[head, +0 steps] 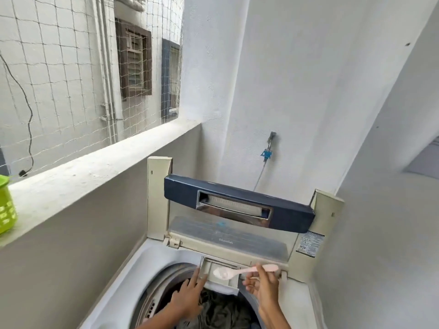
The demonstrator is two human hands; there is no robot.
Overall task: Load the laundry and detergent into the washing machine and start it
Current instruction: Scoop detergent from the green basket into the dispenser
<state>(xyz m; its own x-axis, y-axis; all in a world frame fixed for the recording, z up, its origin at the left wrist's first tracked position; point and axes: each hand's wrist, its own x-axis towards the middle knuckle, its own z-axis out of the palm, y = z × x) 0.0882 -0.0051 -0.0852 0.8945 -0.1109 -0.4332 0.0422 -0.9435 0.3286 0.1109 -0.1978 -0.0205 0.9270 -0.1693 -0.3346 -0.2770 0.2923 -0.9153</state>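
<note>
A top-loading washing machine [152,262] stands open, its folded lid [237,207] raised at the back. Dark laundry [221,309] lies in the drum. The detergent drawer [221,276] is pulled out over the drum's back rim. My right hand [263,288] pinches a pale pink spoon [247,270] by its handle, and the spoon's bowl, heaped with white powder, hovers over the drawer. My left hand [190,298] has straight fingers touching the drawer's left edge.
A grey concrete ledge [95,167] runs along the left with netting above it. A green plastic basket [6,205] sits on the ledge at far left. A tap with a blue fitting [268,150] is on the back wall. A white wall closes the right.
</note>
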